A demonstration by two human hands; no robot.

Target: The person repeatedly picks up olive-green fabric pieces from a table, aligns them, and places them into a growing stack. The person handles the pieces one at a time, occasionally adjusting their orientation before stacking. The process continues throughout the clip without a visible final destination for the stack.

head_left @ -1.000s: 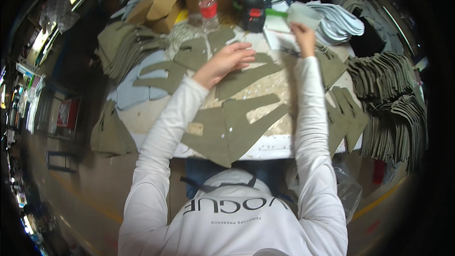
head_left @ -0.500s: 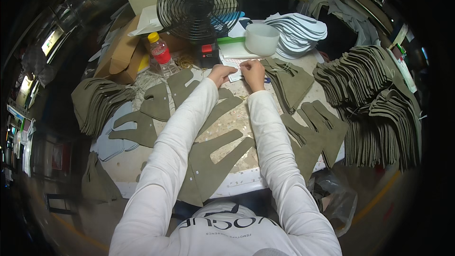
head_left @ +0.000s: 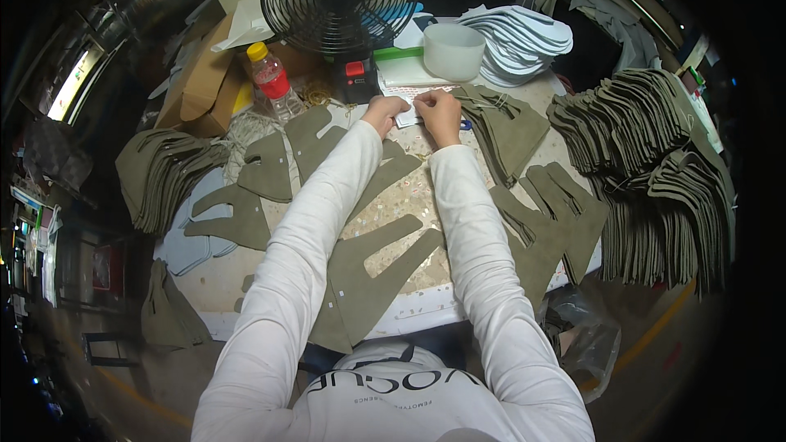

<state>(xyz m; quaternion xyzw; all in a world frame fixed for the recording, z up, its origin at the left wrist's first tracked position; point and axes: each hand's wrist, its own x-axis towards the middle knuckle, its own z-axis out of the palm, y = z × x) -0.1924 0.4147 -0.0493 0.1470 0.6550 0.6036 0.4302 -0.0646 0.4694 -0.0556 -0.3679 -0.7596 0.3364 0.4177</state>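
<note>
At the far middle of the table, my left hand [head_left: 383, 115] grips the near edge of a white sheet of small stickers [head_left: 404, 117], thumb on top. My right hand [head_left: 442, 117] is beside it, thumb and forefinger pinched together at the sheet's right side. Whatever lies between those fingertips is too small to make out. Olive-green cut fabric pieces [head_left: 360, 299] are spread under and around my forearms, several with tiny white stickers on them. Just right of my right hand lies a tied bundle of olive pieces [head_left: 512, 135], with a small blue-handled tool [head_left: 466, 124] between.
A black fan [head_left: 337, 2] stands at the back, near a red-capped black device [head_left: 356, 75], a yellow-capped bottle [head_left: 274, 82] and a translucent tub [head_left: 453, 53]. White layered pieces [head_left: 524, 42] sit behind. Olive stacks rise at the left [head_left: 164, 180] and right [head_left: 671, 213].
My view has shifted slightly. Both hands stay together at the sticker sheet, and the right fingers have moved only a little. The fabric pieces lie as before.
</note>
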